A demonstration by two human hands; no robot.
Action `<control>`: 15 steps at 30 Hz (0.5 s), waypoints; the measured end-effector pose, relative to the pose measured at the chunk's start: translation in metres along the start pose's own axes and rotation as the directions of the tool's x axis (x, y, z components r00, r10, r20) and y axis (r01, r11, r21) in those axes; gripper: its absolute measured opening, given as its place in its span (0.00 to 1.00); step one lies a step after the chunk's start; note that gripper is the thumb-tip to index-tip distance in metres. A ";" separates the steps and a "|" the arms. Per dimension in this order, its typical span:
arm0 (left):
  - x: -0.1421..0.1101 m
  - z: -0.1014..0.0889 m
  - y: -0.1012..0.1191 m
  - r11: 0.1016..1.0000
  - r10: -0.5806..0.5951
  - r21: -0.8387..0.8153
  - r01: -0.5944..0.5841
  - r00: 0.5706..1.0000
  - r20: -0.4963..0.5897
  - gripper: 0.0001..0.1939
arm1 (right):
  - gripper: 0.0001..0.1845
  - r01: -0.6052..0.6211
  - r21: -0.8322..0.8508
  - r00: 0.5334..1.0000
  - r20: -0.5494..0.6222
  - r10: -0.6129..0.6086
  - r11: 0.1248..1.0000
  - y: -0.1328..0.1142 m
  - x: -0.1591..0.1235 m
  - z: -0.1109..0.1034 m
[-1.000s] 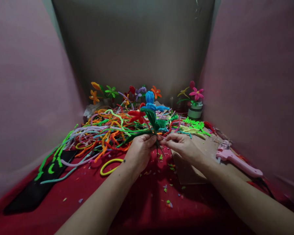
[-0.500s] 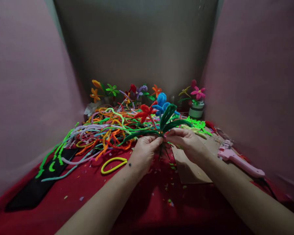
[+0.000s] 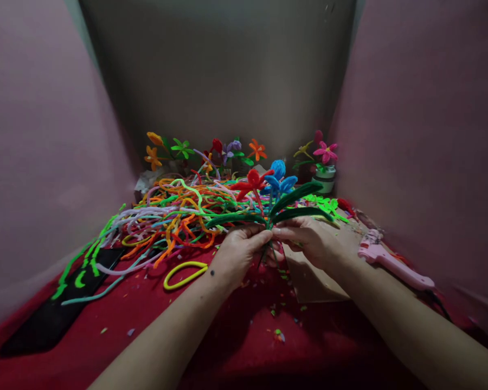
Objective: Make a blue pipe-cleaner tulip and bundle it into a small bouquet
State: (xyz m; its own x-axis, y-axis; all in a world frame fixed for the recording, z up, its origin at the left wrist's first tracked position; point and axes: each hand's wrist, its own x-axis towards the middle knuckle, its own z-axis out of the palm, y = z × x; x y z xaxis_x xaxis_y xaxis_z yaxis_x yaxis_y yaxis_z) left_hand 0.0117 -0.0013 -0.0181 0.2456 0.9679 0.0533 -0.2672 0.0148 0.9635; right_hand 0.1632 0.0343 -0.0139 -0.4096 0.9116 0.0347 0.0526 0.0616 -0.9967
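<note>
Both my hands meet over the red cloth and pinch the stems of a small pipe-cleaner bouquet. My left hand (image 3: 238, 252) grips the bundle from the left, my right hand (image 3: 307, 241) from the right, fingers closed on the stems. From the bundle rise a red flower (image 3: 252, 181), a blue flower (image 3: 278, 179) and dark green leaf loops (image 3: 296, 197) fanning right and left. The stem ends hang down between my hands.
A tangled heap of coloured pipe cleaners (image 3: 174, 208) lies behind my left hand. A yellow loop (image 3: 185, 273) sits on the red cloth (image 3: 236, 341). Finished flowers (image 3: 211, 151) stand at the back; a small pot of flowers (image 3: 324, 173) back right. Pink glue gun (image 3: 390, 262) right; black sheet (image 3: 44, 319) left.
The bouquet has tilted right and lower. The green leaf loops, bunched a second ago, are now spread out to both sides. Both hands stay at the stems.
</note>
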 end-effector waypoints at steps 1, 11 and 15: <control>0.000 0.000 0.000 1.000 -0.002 0.009 0.001 1.000 0.008 0.07 | 0.11 0.006 0.003 1.000 0.013 -0.006 1.000 -0.001 -0.001 0.000; 0.004 -0.009 -0.006 0.994 0.043 0.100 -0.046 0.999 0.030 0.09 | 0.13 0.153 0.025 0.986 -0.076 -0.151 0.988 -0.007 -0.005 0.016; 0.004 -0.008 -0.006 0.994 0.058 0.087 -0.062 0.997 0.042 0.07 | 0.10 0.133 0.158 0.991 -0.006 -0.134 0.978 0.002 -0.006 0.014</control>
State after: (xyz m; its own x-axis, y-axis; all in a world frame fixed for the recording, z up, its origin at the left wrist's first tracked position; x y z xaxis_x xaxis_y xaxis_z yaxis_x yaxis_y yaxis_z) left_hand 0.0067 0.0045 -0.0256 0.2688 0.9557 0.1203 -0.2002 -0.0667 0.9775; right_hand 0.1526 0.0229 -0.0169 -0.4071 0.8977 0.1685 -0.1473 0.1175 -0.9821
